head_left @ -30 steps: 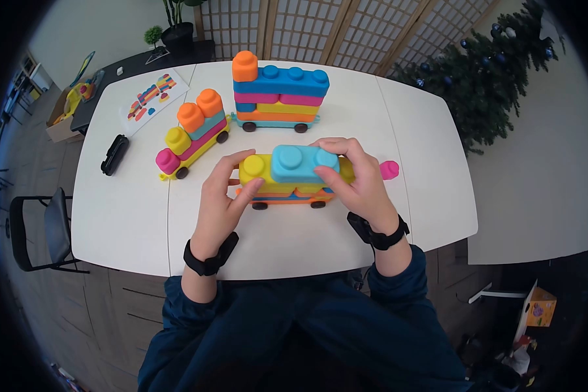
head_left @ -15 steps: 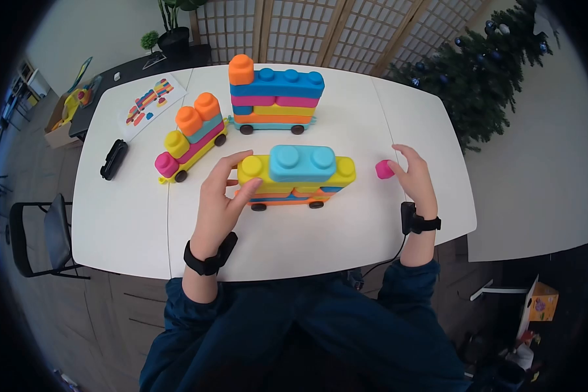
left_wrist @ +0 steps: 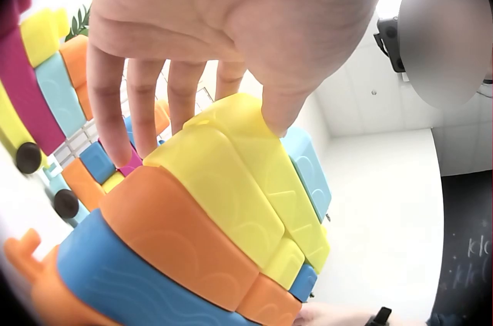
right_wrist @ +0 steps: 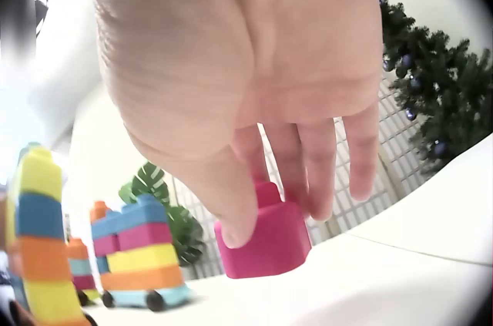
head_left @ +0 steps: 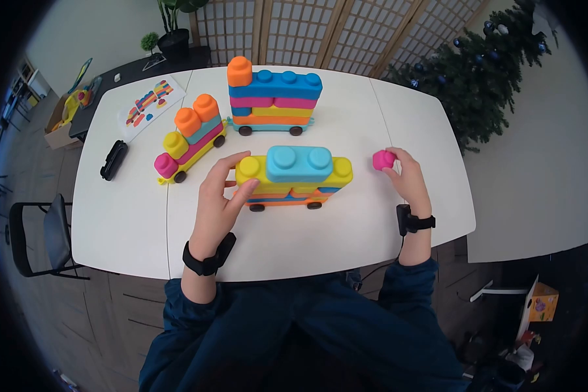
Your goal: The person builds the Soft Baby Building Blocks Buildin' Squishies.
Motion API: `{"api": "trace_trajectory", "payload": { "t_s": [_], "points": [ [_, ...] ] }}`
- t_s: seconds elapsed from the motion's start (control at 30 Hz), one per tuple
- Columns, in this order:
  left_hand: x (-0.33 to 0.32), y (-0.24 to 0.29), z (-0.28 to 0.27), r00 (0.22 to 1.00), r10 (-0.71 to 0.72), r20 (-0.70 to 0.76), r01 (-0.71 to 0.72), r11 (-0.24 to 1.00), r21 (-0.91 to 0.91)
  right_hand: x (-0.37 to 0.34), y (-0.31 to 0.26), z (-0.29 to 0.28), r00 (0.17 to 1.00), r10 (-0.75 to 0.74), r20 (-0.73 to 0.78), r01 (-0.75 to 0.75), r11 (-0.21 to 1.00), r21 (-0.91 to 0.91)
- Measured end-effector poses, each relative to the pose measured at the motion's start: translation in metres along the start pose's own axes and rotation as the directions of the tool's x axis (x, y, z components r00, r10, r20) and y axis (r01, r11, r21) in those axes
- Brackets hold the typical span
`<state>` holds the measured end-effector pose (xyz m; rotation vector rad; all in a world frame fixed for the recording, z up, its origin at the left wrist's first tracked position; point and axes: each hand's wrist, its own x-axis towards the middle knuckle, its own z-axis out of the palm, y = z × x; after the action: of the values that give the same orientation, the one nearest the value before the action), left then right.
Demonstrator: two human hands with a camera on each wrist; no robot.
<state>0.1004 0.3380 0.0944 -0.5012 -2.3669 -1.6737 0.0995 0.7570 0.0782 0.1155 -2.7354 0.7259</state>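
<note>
A wheeled wagon of stacked toy blocks (head_left: 291, 189) stands in front of me, orange, blue and yellow in layers. A long yellow block (head_left: 342, 171) tops these, with a light-blue two-stud block (head_left: 299, 164) over its middle. My left hand (head_left: 217, 193) grips the left end of the yellow block, thumb on the near side and fingers behind, as the left wrist view also shows. Off to the right, my right hand (head_left: 411, 181) pinches a small pink block (right_wrist: 266, 247) between thumb and fingers, low over the white table.
Behind the wagon stands a taller block car (head_left: 273, 98) with an orange block on top. Left of it is a yellow-based block car (head_left: 193, 140). A picture sheet (head_left: 151, 104) and a black case (head_left: 114, 160) lie on the table (head_left: 124, 228) at the left.
My right hand has left the wagon's right end, moved right to the pink block and taken hold of it. My left hand has kept its grip on the wagon.
</note>
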Motion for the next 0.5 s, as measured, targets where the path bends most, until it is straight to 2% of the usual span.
{"api": "trace_trajectory", "payload": {
  "t_s": [0.03,0.1,0.13,0.2,0.23,0.3,0.4,0.5],
  "points": [
    [0.0,0.0,0.0,1.0,0.001,0.001,-0.001,1.0,0.0,0.004,-0.019,-0.006,1.0,-0.002,0.0,0.002,1.0,0.001],
    [-0.001,0.0,0.0,1.0,0.003,0.002,-0.003,1.0,0.006,0.012,-0.063,-0.019,0.997,-0.029,-0.069,0.047,0.964,0.264],
    [0.0,0.001,0.0,1.0,0.007,0.004,-0.007,1.0,0.011,0.015,-0.075,-0.021,0.997,-0.027,-0.071,0.045,0.963,0.265],
    [-0.001,0.0,0.0,1.0,0.007,0.004,-0.008,1.0,0.015,0.018,-0.093,-0.025,0.984,-0.14,-0.114,0.178,0.847,0.5],
    [0.0,0.0,0.0,1.0,0.007,0.001,-0.007,1.0,0.018,0.019,-0.102,-0.027,0.983,-0.14,-0.115,0.179,0.847,0.501],
    [0.0,-0.001,0.0,1.0,0.002,0.003,-0.002,1.0,0.007,0.02,-0.116,-0.03,0.95,-0.311,-0.023,0.28,0.821,0.497],
    [-0.001,0.001,0.001,1.0,-0.006,0.008,0.006,1.0,-0.008,0.019,-0.127,-0.023,0.934,-0.354,0.051,0.289,0.832,0.474],
    [-0.001,0.003,0.002,1.0,-0.011,0.004,0.011,1.0,-0.011,0.016,-0.129,-0.017,0.92,-0.388,0.054,0.324,0.831,0.452]
  ]
}}
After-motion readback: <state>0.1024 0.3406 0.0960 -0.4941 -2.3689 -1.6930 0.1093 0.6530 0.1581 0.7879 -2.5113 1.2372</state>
